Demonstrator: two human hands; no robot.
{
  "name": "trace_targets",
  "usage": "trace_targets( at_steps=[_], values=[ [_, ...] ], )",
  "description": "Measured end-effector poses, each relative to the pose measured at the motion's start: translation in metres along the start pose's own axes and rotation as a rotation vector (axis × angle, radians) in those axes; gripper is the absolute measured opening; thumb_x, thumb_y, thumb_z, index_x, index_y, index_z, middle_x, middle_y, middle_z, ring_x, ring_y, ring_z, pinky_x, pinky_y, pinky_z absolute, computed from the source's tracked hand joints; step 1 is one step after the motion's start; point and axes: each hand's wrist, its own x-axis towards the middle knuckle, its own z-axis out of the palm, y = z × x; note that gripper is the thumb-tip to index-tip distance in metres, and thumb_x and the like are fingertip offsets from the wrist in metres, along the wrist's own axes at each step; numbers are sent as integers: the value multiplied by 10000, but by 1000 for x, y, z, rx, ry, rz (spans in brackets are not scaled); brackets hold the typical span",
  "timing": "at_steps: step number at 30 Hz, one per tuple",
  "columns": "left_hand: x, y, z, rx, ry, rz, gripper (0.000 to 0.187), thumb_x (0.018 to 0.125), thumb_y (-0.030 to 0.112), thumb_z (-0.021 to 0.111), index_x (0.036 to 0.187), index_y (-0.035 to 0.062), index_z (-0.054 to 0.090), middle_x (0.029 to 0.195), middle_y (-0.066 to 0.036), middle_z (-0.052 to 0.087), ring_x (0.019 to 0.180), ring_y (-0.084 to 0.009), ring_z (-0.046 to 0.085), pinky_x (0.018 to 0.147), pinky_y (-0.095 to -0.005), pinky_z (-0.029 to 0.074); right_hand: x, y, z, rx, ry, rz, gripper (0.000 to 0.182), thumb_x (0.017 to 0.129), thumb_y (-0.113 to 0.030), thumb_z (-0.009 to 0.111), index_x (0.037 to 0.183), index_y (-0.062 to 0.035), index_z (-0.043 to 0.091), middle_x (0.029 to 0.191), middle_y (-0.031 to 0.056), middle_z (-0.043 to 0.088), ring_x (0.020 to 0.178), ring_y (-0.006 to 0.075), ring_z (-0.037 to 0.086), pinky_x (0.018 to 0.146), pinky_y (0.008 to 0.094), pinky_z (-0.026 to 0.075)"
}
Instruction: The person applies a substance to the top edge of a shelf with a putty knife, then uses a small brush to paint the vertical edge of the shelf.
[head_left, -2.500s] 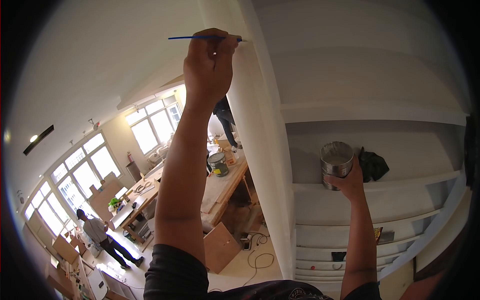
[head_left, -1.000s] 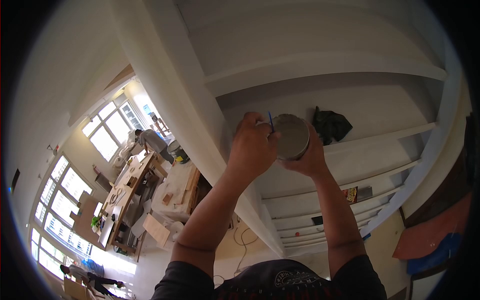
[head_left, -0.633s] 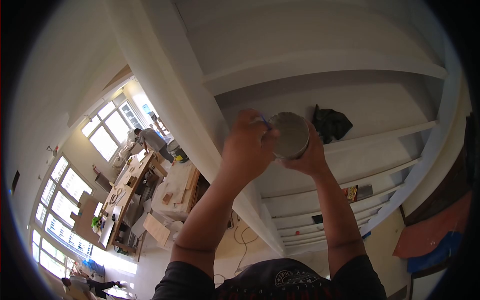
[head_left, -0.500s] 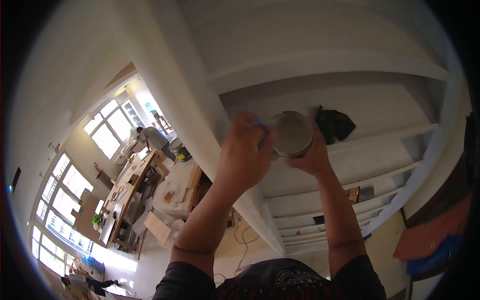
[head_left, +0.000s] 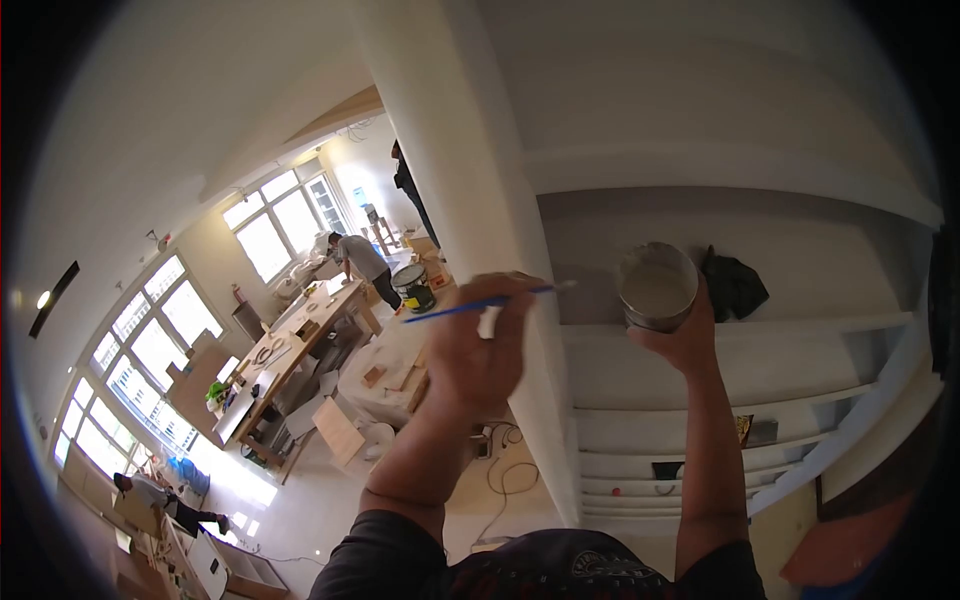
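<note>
While your left hand (head_left: 470, 350) is pinched shut on the thin blue brush (head_left: 480, 302), keep the shaft lying across the fingertips as it does now, bristle end pointing right toward the white upright panel (head_left: 470, 170) of the shelving. The hand is blurred, so how tight the pinch is cannot be read exactly; a light pencil hold would suit a brush this fine. The tip sits just off the panel's front edge, level with the shelf (head_left: 760, 325) behind it — judged from that, the step in hand is carrying a loaded brush to the painted surface.

Your right hand (head_left: 690, 345) is wrapped closed around the lower part of the metal tin (head_left: 657, 287), holding it upright from beneath, mouth up, with pale paint inside. The tin is in front of the shelf recess, near the dark crumpled cloth (head_left: 733, 283) lying on that shelf, and well apart from the brush tip. Hold it level so nothing runs over the rim.

To do this well, I would bring the tip in slowly, touch only with the bristle end, and draw along the edge in one steady line — pressing hard would likely spread the hairs. A drip onto your forearm or the floor seems the main risk with the brush held overhead.

Below and to the left, a person (head_left: 362, 262) bends over a long workbench (head_left: 300, 345), beside a paint bucket (head_left: 412, 287).
</note>
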Motion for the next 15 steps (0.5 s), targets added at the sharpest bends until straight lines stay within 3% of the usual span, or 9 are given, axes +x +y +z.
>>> trace_targets(
  at_steps=[2, 3, 10, 13, 15],
  values=[
    [12, -3, -19, 51, 68, 25, 138, 997, -4, 693, 1103, -20, 607, 1120, -185, 749, 990, -229, 752, 892, -361, 597, 0, 3, 0, -11, 6, -11, 1113, 551, -269, 981, 1503, -41, 452, 1346, 155, 661, 1253, 303, 669, 1036, 436, 555],
    [20, -6, -20, -157, 107, 98, 182, 1000, -69, 657, 1146, -19, 560, 1108, -196, 743, 1020, -248, 748, 932, -356, 598, 0, 5, 0, -18, 10, -15, 1115, 551, -270, 980, 1505, -41, 449, 1344, 155, 661, 1251, 305, 670, 1033, 438, 558],
    [52, -28, -39, -76, 8, 265, 263, 996, -137, 608, 1206, -19, 503, 1113, -194, 721, 1066, -261, 747, 949, -346, 601, 0, 13, -1, -67, 6, -64, 1125, 553, -290, 978, 1507, -30, 441, 1357, 170, 652, 1246, 318, 673, 1031, 445, 562],
    [58, -37, -41, -90, -84, 310, 319, 1021, -153, 499, 1289, 12, 443, 1151, -211, 687, 1165, -307, 707, 1040, -428, 561, 0, 11, -2, -61, 5, -62, 1126, 553, -290, 979, 1507, -29, 441, 1361, 171, 651, 1248, 318, 673, 1035, 443, 561],
    [61, -40, -42, 4, -102, 342, 309, 1027, -144, 497, 1286, 12, 438, 1151, -209, 678, 1168, -314, 706, 1049, -434, 559, 0, 9, -2, -71, 2, -63, 1128, 554, -290, 980, 1509, -30, 440, 1364, 172, 650, 1253, 317, 670, 1037, 441, 559]
  ],
)
